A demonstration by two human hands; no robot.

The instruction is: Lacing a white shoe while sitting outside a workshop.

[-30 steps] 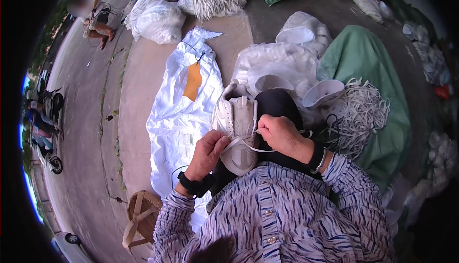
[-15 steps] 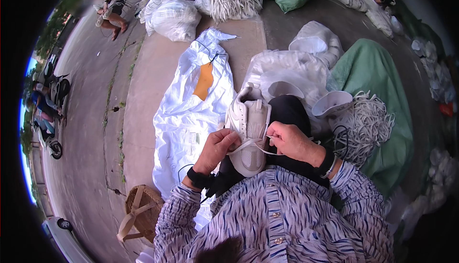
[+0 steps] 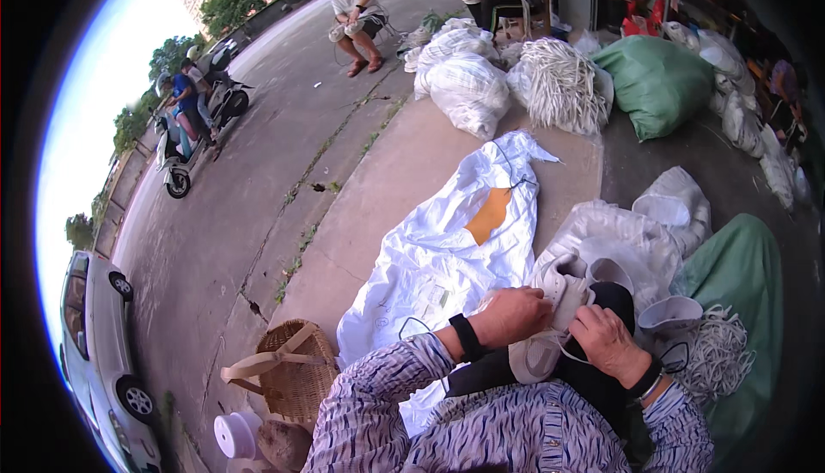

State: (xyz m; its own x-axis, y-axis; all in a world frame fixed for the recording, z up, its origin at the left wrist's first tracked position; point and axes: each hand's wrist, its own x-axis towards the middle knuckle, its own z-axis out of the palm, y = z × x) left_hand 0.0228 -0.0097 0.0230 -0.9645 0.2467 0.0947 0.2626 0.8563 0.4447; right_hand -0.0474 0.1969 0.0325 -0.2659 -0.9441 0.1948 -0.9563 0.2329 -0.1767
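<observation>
A white sneaker (image 3: 550, 318) lies on my lap, sole end toward me. My left hand (image 3: 514, 314) grips its near side, fingers curled over the upper. My right hand (image 3: 601, 340) pinches a white shoelace (image 3: 574, 358) that runs to the shoe. Both wrists wear dark bands. My sleeves are blue-and-white patterned. More white shoes (image 3: 675, 311) sit just beyond my right hand, beside a heap of white laces (image 3: 718, 357).
A large white sack (image 3: 447, 250) lies flat on the pavement ahead. Wicker basket (image 3: 292, 370) at my left, a white tape roll (image 3: 234, 434) below it. Green sack (image 3: 743, 301) at right, more sacks and lace bundles (image 3: 559, 82) farther off. Seated people, a scooter and a parked car along the road.
My head has lifted, so the road and distant people come into view. Both hands stay on the sneaker, the left now wrapped further over it.
</observation>
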